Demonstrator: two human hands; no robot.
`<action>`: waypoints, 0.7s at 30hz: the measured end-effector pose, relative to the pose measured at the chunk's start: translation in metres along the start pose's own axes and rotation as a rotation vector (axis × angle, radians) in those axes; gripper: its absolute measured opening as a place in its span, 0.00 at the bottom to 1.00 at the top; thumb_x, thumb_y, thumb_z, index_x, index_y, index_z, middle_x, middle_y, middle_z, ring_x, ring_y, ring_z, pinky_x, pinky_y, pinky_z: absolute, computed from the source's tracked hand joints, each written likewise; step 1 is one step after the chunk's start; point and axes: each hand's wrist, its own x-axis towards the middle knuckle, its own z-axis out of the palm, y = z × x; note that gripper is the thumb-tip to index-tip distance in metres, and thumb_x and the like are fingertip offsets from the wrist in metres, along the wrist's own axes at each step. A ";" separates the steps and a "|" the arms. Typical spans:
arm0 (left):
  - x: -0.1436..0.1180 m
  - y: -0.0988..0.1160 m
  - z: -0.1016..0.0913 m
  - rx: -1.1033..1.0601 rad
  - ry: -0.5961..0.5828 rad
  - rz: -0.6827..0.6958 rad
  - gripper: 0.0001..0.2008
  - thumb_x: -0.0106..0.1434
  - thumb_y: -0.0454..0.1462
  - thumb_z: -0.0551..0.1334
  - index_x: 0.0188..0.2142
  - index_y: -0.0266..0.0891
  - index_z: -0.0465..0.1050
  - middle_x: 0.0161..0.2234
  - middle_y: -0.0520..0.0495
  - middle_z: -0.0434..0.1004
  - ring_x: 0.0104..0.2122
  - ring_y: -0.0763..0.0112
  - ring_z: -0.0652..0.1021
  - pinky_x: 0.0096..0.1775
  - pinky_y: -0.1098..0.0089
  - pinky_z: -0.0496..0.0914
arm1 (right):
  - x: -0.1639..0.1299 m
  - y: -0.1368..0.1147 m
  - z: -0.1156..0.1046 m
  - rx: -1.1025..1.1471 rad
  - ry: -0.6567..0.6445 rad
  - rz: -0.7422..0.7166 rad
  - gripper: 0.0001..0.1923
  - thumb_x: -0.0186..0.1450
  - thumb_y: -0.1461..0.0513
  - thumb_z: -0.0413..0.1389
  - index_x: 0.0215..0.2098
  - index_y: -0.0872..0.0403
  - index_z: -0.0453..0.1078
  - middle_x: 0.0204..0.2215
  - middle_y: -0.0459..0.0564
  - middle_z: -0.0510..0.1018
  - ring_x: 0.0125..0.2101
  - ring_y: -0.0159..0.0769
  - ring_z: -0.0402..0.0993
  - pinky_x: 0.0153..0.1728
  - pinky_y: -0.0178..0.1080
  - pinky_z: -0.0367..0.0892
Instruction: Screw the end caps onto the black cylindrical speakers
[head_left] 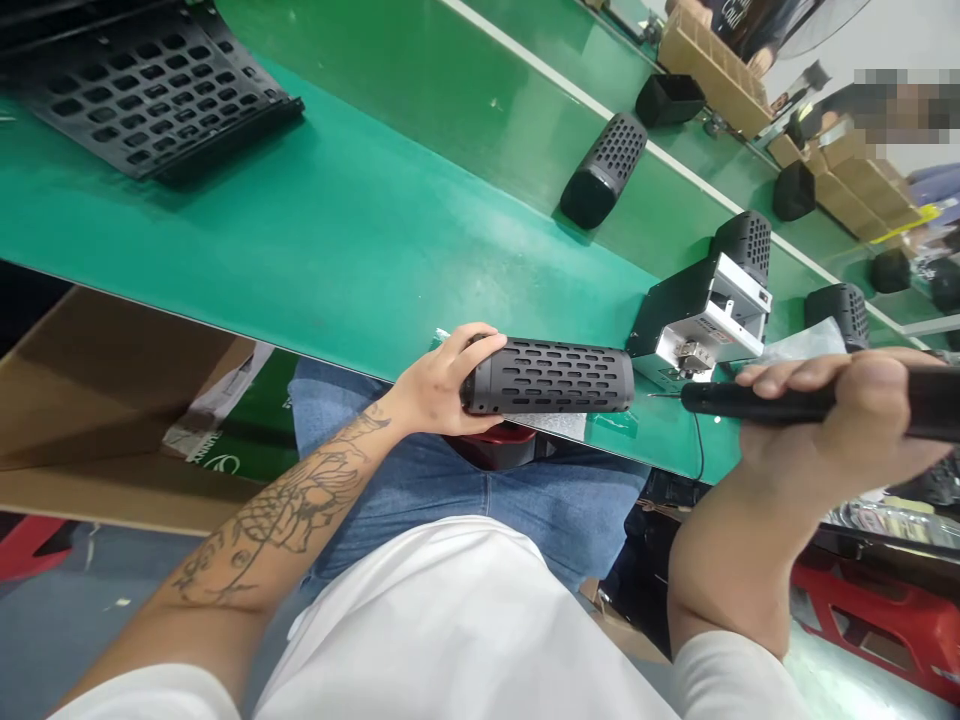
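A black perforated cylinder housing (559, 377) lies on its side at the near edge of the green bench. My left hand (457, 380) is closed around its left end. In my right hand (832, 410) is a black electric screwdriver (757, 402), held level. Its thin bit points left and stands a little apart from the housing's right end. Just beyond the bit sits a silver and black screw feeder (701, 325) with a small metal mechanism on its front. My right palm hides part of the screwdriver's body.
A larger black perforated panel (150, 100) lies at the upper left. More black perforated housings (606, 165) stand along the green belt (517, 120) behind the bench. Across it are cardboard boxes (712, 70) and other people. An open carton (112, 400) is below left, a red stool (877, 620) below right.
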 end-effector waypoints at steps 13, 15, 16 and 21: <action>-0.001 0.003 0.003 -0.059 0.033 -0.008 0.51 0.58 0.45 0.77 0.75 0.45 0.54 0.65 0.31 0.65 0.62 0.45 0.77 0.58 0.47 0.79 | -0.083 -0.046 0.086 0.263 -0.729 0.221 0.14 0.67 0.50 0.71 0.39 0.42 0.72 0.23 0.40 0.77 0.21 0.38 0.76 0.33 0.50 0.80; -0.001 0.003 0.004 -0.059 0.035 -0.003 0.52 0.58 0.45 0.77 0.75 0.45 0.54 0.65 0.30 0.65 0.62 0.45 0.77 0.57 0.48 0.80 | -0.084 -0.038 0.095 0.313 -0.718 0.168 0.13 0.66 0.52 0.72 0.38 0.44 0.74 0.22 0.40 0.77 0.20 0.37 0.75 0.29 0.47 0.79; -0.001 0.003 0.004 -0.057 0.037 -0.006 0.52 0.57 0.45 0.77 0.75 0.45 0.54 0.65 0.30 0.65 0.62 0.45 0.77 0.57 0.48 0.80 | -0.085 -0.035 0.098 0.339 -0.712 0.146 0.12 0.66 0.54 0.72 0.38 0.45 0.74 0.22 0.40 0.77 0.18 0.37 0.74 0.27 0.46 0.78; -0.001 0.002 0.005 -0.054 0.039 -0.025 0.52 0.56 0.45 0.78 0.74 0.47 0.55 0.65 0.32 0.65 0.62 0.45 0.77 0.56 0.50 0.80 | -0.090 -0.024 0.107 0.346 -0.717 0.143 0.12 0.66 0.55 0.72 0.36 0.45 0.73 0.21 0.40 0.75 0.16 0.35 0.70 0.21 0.44 0.76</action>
